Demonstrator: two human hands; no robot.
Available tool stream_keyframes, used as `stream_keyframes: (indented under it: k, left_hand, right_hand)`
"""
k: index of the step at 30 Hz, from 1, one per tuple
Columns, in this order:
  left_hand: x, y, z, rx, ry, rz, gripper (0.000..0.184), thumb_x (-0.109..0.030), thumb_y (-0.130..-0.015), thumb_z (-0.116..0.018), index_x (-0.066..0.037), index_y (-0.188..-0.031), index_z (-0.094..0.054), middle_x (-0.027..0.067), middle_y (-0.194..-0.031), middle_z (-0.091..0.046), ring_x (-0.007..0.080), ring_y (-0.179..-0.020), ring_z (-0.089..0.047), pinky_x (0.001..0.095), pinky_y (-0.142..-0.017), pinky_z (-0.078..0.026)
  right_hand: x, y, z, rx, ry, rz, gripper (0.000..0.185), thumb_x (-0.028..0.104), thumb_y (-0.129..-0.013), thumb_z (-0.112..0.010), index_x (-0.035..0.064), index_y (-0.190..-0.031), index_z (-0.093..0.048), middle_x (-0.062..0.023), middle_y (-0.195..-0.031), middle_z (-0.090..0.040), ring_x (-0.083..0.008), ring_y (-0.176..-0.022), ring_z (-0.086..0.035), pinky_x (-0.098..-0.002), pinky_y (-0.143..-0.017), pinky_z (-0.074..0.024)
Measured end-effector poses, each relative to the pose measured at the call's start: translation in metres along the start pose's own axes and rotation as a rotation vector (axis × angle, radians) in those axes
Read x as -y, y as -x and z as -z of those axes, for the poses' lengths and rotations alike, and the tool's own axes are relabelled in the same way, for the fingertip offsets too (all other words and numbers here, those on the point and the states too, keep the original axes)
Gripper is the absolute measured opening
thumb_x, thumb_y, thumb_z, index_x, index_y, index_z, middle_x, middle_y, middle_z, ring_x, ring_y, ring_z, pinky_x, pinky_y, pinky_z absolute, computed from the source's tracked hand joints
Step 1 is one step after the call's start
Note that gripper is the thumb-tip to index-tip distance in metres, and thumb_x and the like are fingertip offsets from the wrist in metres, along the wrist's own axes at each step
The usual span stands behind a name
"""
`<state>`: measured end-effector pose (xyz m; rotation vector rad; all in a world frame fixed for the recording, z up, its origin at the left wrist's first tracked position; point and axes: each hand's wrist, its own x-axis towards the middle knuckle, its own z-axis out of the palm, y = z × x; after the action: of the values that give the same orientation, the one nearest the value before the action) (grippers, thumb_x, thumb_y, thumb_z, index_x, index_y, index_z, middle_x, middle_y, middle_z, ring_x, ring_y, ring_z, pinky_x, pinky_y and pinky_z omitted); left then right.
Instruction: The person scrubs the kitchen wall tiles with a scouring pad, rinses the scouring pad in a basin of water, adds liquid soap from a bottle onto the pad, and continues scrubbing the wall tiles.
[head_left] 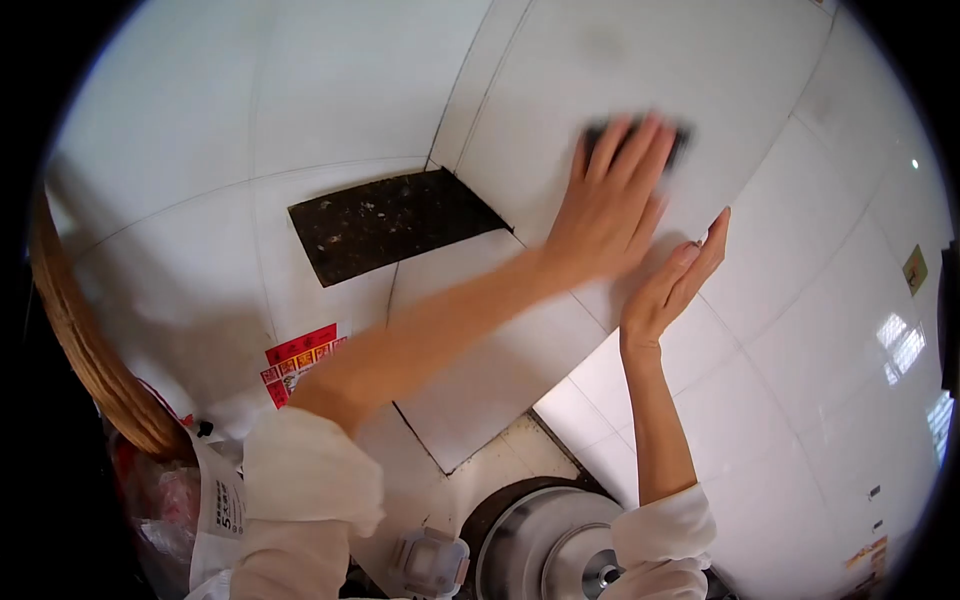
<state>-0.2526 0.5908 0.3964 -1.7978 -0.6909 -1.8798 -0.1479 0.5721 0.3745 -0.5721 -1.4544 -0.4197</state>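
My left hand [605, 205] reaches up across the view and presses a dark pad [683, 145] against the white tiled wall [560, 60]. The hand and the pad are smeared by motion. Most of the pad is hidden under the fingers, so its exact kind cannot be made out. Lower and to the right, my right hand [672, 285] is raised beside the edge of the wall, its fingers stretched out and nothing in them. Left of my left hand, a dark, speckled rectangular patch [400, 222] shows at the corner between tiled surfaces.
Below stand a round metal pot lid [540, 535] and a clear plastic container [432, 562]. Red printed labels [300, 345] are partly behind my left forearm. At the left are a curved wooden piece [95, 340] and a white bag [218, 505]. Glossy tiles [790, 330] fill the right.
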Motion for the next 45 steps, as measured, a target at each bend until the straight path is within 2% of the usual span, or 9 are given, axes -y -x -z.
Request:
stream_keyframes:
  k: [4, 10, 16, 21, 25, 32, 36, 39, 45]
  left_hand:
    - [-0.011, -0.019, -0.004, -0.018, 0.026, -0.038, 0.058, -0.013, -0.085, -0.05, 0.0, -0.14, -0.034, 0.0167, -0.147, -0.032, 0.0408, -0.13, -0.029, 0.0544, -0.105, -0.023]
    - [-0.001, 0.099, 0.022, 0.351, -0.006, -0.138, 0.056, -0.012, -0.081, -0.055, 0.005, -0.134, -0.043, 0.0178, -0.147, -0.03, 0.0399, -0.136, -0.024, 0.0621, -0.105, -0.019]
    - [0.0, -0.119, -0.023, -0.306, -0.087, -0.091, 0.053, -0.021, -0.082, -0.057, -0.001, -0.13, -0.043, 0.0136, -0.137, -0.042, 0.0353, -0.124, -0.036, 0.0554, -0.095, -0.033]
    - [-0.031, 0.066, 0.003, 0.085, 0.025, 0.052, 0.061, -0.013, -0.08, -0.06, 0.001, -0.136, -0.039, 0.0186, -0.143, -0.034, 0.0387, -0.133, -0.028, 0.0592, -0.102, -0.027]
    - [-0.001, 0.234, 0.031, 0.391, -0.058, 0.179, 0.055, -0.014, -0.085, -0.05, 0.009, -0.134, -0.037, 0.0244, -0.145, -0.03, 0.0427, -0.135, -0.026, 0.0579, -0.108, -0.02]
    - [-0.033, 0.144, 0.013, 0.235, 0.052, 0.237, 0.067, -0.018, -0.084, -0.055, 0.005, -0.141, -0.029, 0.0209, -0.148, -0.027, 0.0388, -0.136, -0.026, 0.0621, -0.105, -0.018]
    - [0.001, 0.175, 0.014, 0.085, -0.024, 0.504, 0.064, -0.017, -0.087, -0.049, 0.01, -0.139, -0.027, 0.0288, -0.147, -0.023, 0.0405, -0.136, -0.026, 0.0562, -0.108, -0.019]
    - [-0.029, 0.212, 0.029, 0.32, -0.01, 0.377, 0.063, -0.017, -0.089, -0.046, 0.011, -0.141, -0.023, 0.0289, -0.147, -0.024, 0.0423, -0.135, -0.025, 0.0554, -0.108, -0.018]
    - [-0.021, 0.171, 0.021, 0.179, 0.074, 0.454, 0.059, -0.021, -0.09, -0.045, 0.01, -0.138, -0.03, 0.0284, -0.145, -0.028, 0.0446, -0.133, -0.029, 0.056, -0.109, -0.018]
  right_hand:
    - [-0.004, -0.001, 0.004, 0.03, 0.022, -0.002, 0.057, 0.035, -0.101, -0.028, -0.0046, -0.143, -0.025, -0.0196, -0.146, -0.028, -0.0324, -0.133, -0.027, -0.0398, -0.108, -0.0248]
    - [0.003, -0.008, 0.003, 0.079, -0.111, -0.114, 0.068, 0.043, -0.1, -0.029, -0.0051, -0.145, -0.016, -0.0186, -0.151, -0.015, -0.0314, -0.137, -0.02, -0.04, -0.113, -0.0175]
    - [0.006, -0.013, 0.027, 0.252, -0.126, -0.23, 0.063, 0.037, -0.099, -0.037, -0.0007, -0.146, -0.017, -0.0166, -0.152, -0.015, -0.0297, -0.14, -0.018, -0.04, -0.113, -0.0173]
    - [0.014, -0.02, 0.024, 0.27, -0.15, -0.365, 0.062, 0.033, -0.099, -0.04, -0.0018, -0.145, -0.018, -0.0192, -0.151, -0.017, -0.0308, -0.139, -0.02, -0.0415, -0.113, -0.0175]
    - [-0.003, -0.009, -0.001, 0.108, 0.067, -0.033, 0.065, 0.032, -0.099, -0.042, -0.0058, -0.144, -0.015, -0.024, -0.15, -0.015, -0.0345, -0.14, -0.018, -0.0425, -0.114, -0.0159]
    - [0.007, -0.001, 0.001, 0.115, 0.162, -0.084, 0.066, 0.034, -0.1, -0.039, -0.006, -0.145, -0.014, -0.0235, -0.149, -0.018, -0.0356, -0.14, -0.018, -0.0417, -0.113, -0.0199]
    - [0.009, 0.001, 0.003, 0.107, 0.213, -0.102, 0.065, 0.035, -0.1, -0.038, -0.0057, -0.145, -0.014, -0.0235, -0.149, -0.018, -0.0357, -0.14, -0.019, -0.0415, -0.112, -0.0207]
    - [0.007, -0.001, -0.001, 0.091, 0.209, -0.099, 0.065, 0.034, -0.1, -0.038, -0.0059, -0.145, -0.014, -0.0236, -0.149, -0.019, -0.0356, -0.139, -0.019, -0.0416, -0.112, -0.0213]
    - [0.006, -0.001, -0.001, 0.094, 0.225, -0.085, 0.064, 0.033, -0.1, -0.038, -0.0071, -0.144, -0.015, -0.0242, -0.148, -0.019, -0.035, -0.138, -0.022, -0.0407, -0.111, -0.0231]
